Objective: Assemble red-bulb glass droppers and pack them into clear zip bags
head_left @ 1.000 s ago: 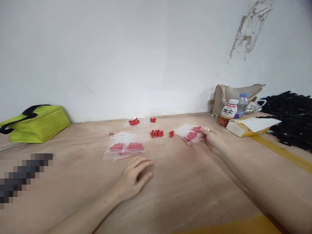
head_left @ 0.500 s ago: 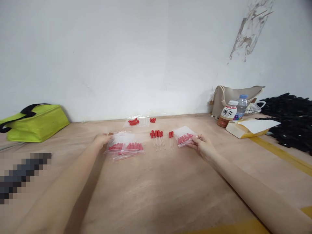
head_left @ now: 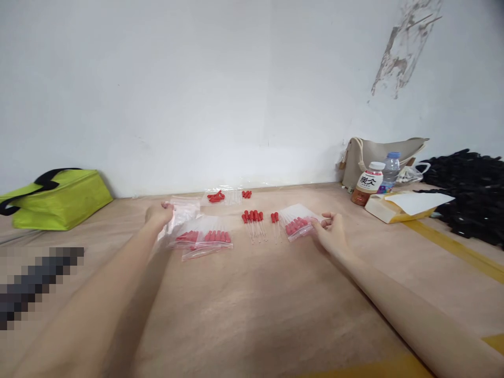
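Observation:
My left hand (head_left: 159, 214) is closed on a clear plastic bag (head_left: 184, 211), lifted at the left. Just below it, filled zip bags (head_left: 208, 239) of red-bulbed droppers overlap on the table. On the other side, my right hand (head_left: 332, 234) has its fingers apart beside another zip bag (head_left: 297, 223) of droppers, the thumb at its edge. Between the hands lie loose glass droppers with red rubber bulbs: a cluster (head_left: 254, 223) of several and a pair (head_left: 275, 223) to its right. Farther back, more droppers (head_left: 228, 196) lie on or in clear plastic by the wall.
A lime-green bag (head_left: 65, 202) sits at the left. To the right stand a brown drink bottle (head_left: 367, 186), a water bottle (head_left: 391, 169), a beige bag (head_left: 356, 157) and an open carton (head_left: 388, 209). A heap of black parts (head_left: 468, 189) lies at the far right.
My left hand has moved up and left, raising a clear bag off the filled ones. My right hand's fingers have loosened from the right-hand dropper bag, which lies flatter.

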Action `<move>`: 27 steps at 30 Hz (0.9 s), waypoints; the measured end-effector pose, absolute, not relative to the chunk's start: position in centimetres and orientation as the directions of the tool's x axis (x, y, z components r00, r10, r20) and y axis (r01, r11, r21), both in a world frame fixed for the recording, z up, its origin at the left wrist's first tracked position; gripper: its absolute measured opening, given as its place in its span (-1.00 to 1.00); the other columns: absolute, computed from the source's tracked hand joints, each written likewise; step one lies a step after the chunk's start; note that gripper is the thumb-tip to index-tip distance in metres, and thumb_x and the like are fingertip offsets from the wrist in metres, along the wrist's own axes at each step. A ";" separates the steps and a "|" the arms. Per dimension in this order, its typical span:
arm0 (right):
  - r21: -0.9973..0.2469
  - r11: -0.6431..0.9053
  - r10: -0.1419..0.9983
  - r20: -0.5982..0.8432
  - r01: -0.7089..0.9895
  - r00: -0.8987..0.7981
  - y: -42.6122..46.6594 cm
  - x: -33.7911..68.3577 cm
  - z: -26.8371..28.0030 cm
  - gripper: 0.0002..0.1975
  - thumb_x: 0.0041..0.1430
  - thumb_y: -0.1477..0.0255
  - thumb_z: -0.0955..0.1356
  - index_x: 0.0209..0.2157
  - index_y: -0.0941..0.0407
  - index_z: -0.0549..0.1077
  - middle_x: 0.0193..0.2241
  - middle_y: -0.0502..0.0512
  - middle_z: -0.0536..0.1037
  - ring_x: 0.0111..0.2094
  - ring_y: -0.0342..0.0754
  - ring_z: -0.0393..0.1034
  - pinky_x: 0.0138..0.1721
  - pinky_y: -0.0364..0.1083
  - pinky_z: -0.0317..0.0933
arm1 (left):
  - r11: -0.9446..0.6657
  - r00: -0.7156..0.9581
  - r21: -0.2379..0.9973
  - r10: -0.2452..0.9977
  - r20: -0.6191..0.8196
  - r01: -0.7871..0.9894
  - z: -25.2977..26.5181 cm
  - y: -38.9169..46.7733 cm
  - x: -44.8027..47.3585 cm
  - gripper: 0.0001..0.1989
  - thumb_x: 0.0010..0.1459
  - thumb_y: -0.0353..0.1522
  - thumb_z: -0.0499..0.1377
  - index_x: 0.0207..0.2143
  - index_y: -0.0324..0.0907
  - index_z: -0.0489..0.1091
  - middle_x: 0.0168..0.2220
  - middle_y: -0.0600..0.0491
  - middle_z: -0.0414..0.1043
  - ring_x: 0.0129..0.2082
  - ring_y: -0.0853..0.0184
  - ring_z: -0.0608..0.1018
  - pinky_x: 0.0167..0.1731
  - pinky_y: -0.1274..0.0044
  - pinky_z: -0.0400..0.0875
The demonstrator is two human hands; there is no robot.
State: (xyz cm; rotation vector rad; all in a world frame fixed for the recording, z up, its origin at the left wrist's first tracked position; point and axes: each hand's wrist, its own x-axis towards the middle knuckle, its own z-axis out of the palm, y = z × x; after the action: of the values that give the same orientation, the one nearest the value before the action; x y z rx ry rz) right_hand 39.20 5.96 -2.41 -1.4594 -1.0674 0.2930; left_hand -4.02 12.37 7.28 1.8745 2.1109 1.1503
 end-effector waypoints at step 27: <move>-0.127 -0.022 0.974 0.220 0.992 0.050 7.3 31.0 2.2 -0.71 0.10 0.36 0.18 -0.25 0.19 0.42 -0.27 0.26 0.48 -0.22 0.08 0.37 -0.31 -0.07 0.13 | -0.601 0.541 0.127 0.778 0.320 0.789 1.6 0.7 8.0 -0.59 0.13 -0.15 0.00 -0.06 -0.18 0.30 -0.02 -0.08 0.30 -0.01 0.17 0.31 -0.03 0.33 0.19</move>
State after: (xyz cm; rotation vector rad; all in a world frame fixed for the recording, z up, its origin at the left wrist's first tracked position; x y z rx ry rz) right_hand 30.99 7.27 2.22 -2.0827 -2.0078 -0.1036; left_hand 8.04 0.72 1.63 2.7858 1.4158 0.5523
